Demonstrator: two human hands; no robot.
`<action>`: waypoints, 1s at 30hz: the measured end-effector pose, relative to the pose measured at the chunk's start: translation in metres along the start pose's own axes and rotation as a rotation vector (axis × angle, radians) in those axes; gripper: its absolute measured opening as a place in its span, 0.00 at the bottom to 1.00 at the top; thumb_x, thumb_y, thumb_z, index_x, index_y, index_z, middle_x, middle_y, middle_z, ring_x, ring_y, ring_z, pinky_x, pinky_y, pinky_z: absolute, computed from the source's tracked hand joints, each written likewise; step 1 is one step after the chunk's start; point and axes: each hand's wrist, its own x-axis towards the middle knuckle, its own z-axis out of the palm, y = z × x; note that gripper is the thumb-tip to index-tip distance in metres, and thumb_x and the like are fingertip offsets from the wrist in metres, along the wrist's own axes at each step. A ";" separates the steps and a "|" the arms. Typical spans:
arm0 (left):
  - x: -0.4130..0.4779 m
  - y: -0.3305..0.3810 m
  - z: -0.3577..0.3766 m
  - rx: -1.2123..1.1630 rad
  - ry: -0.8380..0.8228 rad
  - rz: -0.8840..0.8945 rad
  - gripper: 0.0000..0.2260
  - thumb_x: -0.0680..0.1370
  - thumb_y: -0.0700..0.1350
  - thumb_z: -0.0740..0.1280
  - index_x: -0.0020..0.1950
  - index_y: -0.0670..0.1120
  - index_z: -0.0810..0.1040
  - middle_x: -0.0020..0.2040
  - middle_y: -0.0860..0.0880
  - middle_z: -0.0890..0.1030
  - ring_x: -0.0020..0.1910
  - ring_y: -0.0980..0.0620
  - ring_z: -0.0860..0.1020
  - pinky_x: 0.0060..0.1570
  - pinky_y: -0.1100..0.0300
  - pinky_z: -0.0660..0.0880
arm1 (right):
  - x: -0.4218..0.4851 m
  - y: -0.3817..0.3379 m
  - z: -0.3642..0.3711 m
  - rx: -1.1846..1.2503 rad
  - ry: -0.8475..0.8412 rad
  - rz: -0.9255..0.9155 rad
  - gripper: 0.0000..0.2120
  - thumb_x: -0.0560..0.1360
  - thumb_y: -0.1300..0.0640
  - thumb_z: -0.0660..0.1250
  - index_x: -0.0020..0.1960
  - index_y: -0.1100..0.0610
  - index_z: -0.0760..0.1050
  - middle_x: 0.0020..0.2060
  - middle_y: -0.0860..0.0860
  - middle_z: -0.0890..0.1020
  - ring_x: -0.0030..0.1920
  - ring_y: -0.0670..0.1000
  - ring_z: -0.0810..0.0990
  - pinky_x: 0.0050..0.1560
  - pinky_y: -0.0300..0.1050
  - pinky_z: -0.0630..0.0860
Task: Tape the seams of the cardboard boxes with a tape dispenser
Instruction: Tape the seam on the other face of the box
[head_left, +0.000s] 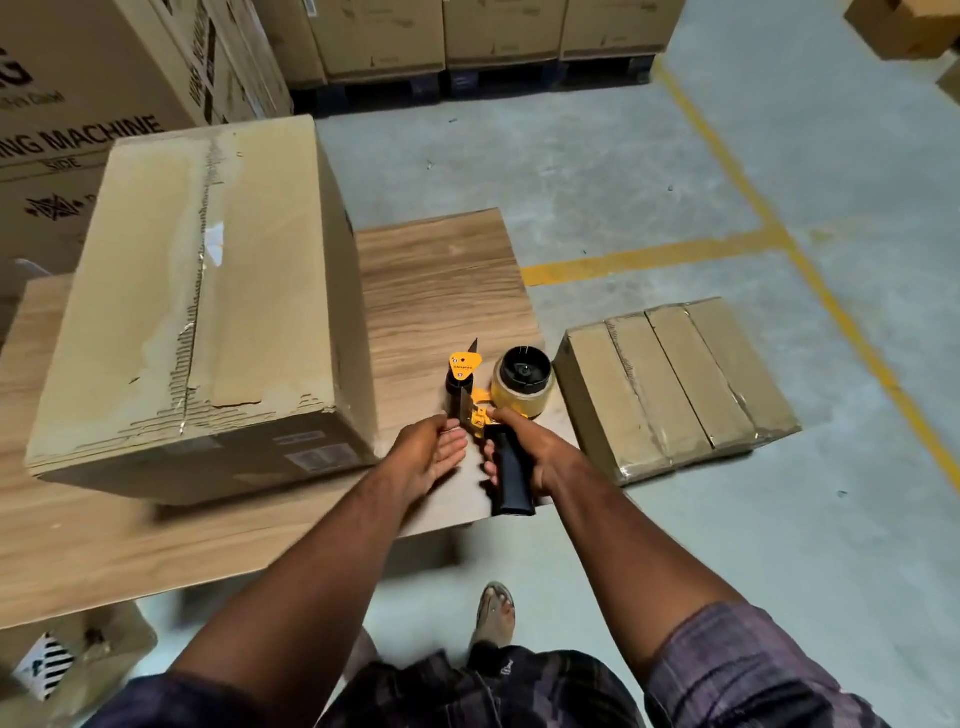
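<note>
Two hands are in view, both at the tape dispenser (470, 387), which we see over the near right part of the bench (441, 280). Right hand (537, 452): fingers curled round the black handle (511, 480), thumb up by the yellow frame. Left hand (434, 452): fingers straight and close together, palm turned toward the dispenser, fingertips just beside its front end. We cannot tell whether they touch it. The tape roll (522, 389) sits on the dispenser's right side, hub facing up. One large cardboard box (249, 322) stands on the bench left of the hands, apart from both. Its top seam (200, 280) runs away from us, and the paper along it is torn and worn. We note a wrapped bundle of flat cartons (675, 379) on the floor (571, 166), just right of the bench. More stacked cartons (498, 31) stand at the far side.
</note>
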 end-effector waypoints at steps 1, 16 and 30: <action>0.000 0.003 0.002 -0.057 -0.008 -0.028 0.11 0.85 0.46 0.57 0.57 0.41 0.76 0.49 0.44 0.80 0.51 0.49 0.80 0.51 0.57 0.77 | -0.002 -0.002 0.000 -0.026 0.003 -0.008 0.20 0.75 0.42 0.70 0.32 0.56 0.76 0.30 0.51 0.76 0.26 0.52 0.74 0.30 0.39 0.74; -0.091 0.080 -0.004 -0.505 -0.317 0.142 0.08 0.82 0.41 0.61 0.51 0.38 0.78 0.41 0.42 0.84 0.39 0.49 0.84 0.38 0.59 0.83 | -0.065 -0.037 0.019 -0.300 -0.060 -0.763 0.14 0.75 0.45 0.71 0.45 0.56 0.80 0.34 0.51 0.79 0.34 0.52 0.76 0.36 0.46 0.74; -0.164 0.116 -0.104 -0.025 -0.093 0.443 0.10 0.82 0.36 0.60 0.43 0.40 0.77 0.31 0.46 0.82 0.27 0.56 0.80 0.22 0.67 0.75 | -0.142 -0.052 0.106 -0.793 -0.117 -1.149 0.06 0.73 0.58 0.77 0.44 0.52 0.80 0.28 0.43 0.81 0.27 0.40 0.76 0.29 0.32 0.70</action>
